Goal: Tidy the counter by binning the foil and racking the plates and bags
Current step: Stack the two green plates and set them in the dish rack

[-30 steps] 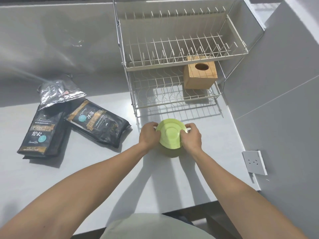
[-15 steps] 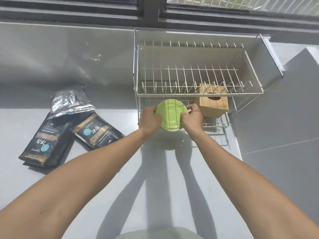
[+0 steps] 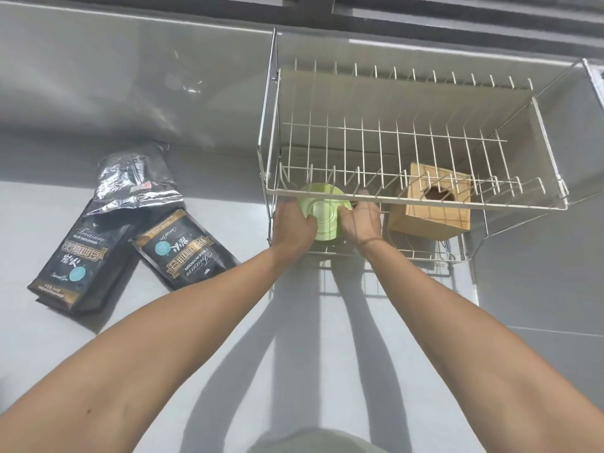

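A small green plate (image 3: pixel 322 213) stands on edge inside the lower tier of the white wire dish rack (image 3: pixel 415 199). My left hand (image 3: pixel 294 225) grips its left rim and my right hand (image 3: pixel 361 222) grips its right rim. The rack's upper tier front rail crosses just above the plate and hides its top edge. Two black coffee bags (image 3: pixel 76 259) (image 3: pixel 183 250) lie flat on the grey counter to the left. A crumpled silver foil bag (image 3: pixel 134 181) rests on top of the left one.
A wooden box (image 3: pixel 431 207) with a round hole sits in the lower tier to the right of the plate. The upper tier holds nothing. A grey wall rises behind the rack, and another wall closes off the right side.
Both hands have carried the green plate from above the counter forward into the rack's lower tier, tilting it upright.
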